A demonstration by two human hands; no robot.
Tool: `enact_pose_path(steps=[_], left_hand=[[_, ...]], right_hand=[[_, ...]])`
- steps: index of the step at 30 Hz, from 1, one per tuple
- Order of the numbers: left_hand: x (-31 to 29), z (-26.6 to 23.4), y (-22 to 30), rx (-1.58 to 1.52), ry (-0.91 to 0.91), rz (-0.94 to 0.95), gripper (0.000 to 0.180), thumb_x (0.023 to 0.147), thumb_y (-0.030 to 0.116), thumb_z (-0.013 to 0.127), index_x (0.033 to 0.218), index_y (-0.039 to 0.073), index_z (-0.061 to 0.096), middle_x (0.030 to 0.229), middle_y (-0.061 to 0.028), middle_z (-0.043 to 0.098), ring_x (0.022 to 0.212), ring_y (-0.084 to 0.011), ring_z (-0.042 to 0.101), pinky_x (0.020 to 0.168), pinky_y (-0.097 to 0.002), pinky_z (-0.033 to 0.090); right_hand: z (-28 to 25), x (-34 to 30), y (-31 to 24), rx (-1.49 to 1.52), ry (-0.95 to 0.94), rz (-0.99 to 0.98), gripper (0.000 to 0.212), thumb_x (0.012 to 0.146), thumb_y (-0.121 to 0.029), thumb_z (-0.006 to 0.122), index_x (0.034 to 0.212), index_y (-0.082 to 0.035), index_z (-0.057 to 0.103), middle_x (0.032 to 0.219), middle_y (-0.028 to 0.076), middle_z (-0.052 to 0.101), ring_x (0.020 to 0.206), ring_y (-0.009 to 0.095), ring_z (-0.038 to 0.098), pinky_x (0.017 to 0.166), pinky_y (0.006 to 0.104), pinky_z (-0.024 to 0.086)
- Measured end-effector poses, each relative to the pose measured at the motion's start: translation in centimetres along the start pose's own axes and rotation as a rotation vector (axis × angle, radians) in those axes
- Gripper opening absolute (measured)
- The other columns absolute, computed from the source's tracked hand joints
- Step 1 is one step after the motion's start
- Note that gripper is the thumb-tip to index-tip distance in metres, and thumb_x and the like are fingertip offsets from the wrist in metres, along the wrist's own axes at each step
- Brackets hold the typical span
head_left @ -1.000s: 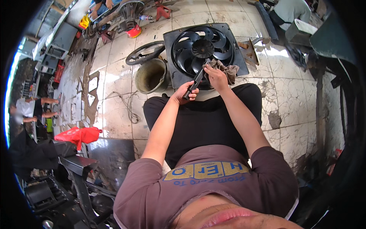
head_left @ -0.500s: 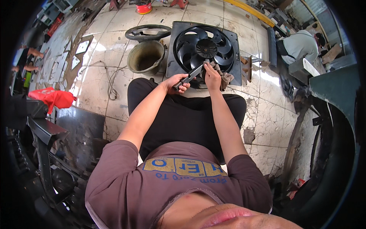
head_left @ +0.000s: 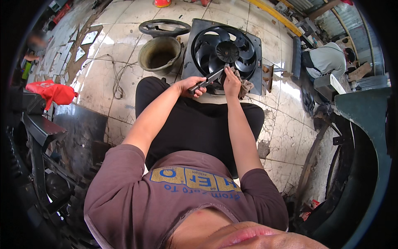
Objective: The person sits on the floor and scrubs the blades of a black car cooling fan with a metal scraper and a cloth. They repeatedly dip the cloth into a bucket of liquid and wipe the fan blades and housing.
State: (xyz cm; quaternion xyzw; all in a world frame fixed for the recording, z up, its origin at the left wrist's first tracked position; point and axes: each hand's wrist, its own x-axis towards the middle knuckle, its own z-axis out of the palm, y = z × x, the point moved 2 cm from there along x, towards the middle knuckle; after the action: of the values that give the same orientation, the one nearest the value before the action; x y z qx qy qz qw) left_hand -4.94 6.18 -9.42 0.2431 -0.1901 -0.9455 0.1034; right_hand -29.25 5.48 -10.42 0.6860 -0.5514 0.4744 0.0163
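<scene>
My left hand (head_left: pixel 192 86) is closed around the dark end of a slim, straight metal bar (head_left: pixel 213 77), which slants up to the right. The bar's exact kind is hard to make out. My right hand (head_left: pixel 232 84) is closed on a crumpled grey-brown rag (head_left: pixel 245 86) at the bar's far end, with thumb and fingers around the tip. Just beyond both hands lies a black radiator fan (head_left: pixel 227 52) in its square shroud, flat on the tiles. Left of it stands a dirty bucket (head_left: pixel 146 62), with a black steering wheel (head_left: pixel 182 31) behind.
A person in a light shirt (head_left: pixel 325 60) bends down at the right. Nearer stands a dark green curved panel (head_left: pixel 365 103). Red cloth (head_left: pixel 52 92) hangs over dark metal parts at my left. A yellow beam (head_left: pixel 275 17) lies at the back; another person is at the far left.
The view has shifted slightly. Both hands keep their hold on the bar and rag, with the right fingers barely moved along the bar's tip.
</scene>
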Motion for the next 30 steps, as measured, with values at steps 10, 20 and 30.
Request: enact_pose_path(steps=[10,20,30], left_hand=[[0.8,-0.7,-0.2,0.712,0.321,0.349,0.051,0.114,0.033,0.05,0.161,0.017,0.037,0.081,-0.0019,0.057,0.057,-0.0097,0.056,0.05,-0.0279,0.049],[0.4,0.1,0.0,1.001,0.454,0.271,0.066,0.11,0.037,0.059,0.167,0.014,0.036,0.084,-0.0073,0.066,0.063,-0.0159,0.063,0.06,-0.0346,0.054],[-1.8,2.5,2.8,1.677,0.611,0.454,0.065,0.099,0.035,0.071,0.16,0.03,0.048,0.119,-0.0191,0.077,0.109,-0.042,0.072,0.093,-0.0494,0.056]], right_hand=[[-1.6,0.3,-5.1,0.043,-0.16,-0.291,0.037,0.085,0.003,0.072,0.113,-0.017,0.083,0.127,0.003,0.079,0.086,0.024,0.073,0.08,0.0366,0.06],[-0.7,0.9,0.1,-0.006,0.044,0.051,0.033,0.096,0.002,0.066,0.124,-0.008,0.079,0.128,0.012,0.078,0.109,0.031,0.076,0.095,0.0383,0.059],[-2.9,0.8,2.4,0.737,-0.102,0.613,0.034,0.102,-0.003,0.071,0.136,-0.001,0.072,0.128,0.007,0.076,0.118,0.015,0.069,0.105,0.0278,0.049]])
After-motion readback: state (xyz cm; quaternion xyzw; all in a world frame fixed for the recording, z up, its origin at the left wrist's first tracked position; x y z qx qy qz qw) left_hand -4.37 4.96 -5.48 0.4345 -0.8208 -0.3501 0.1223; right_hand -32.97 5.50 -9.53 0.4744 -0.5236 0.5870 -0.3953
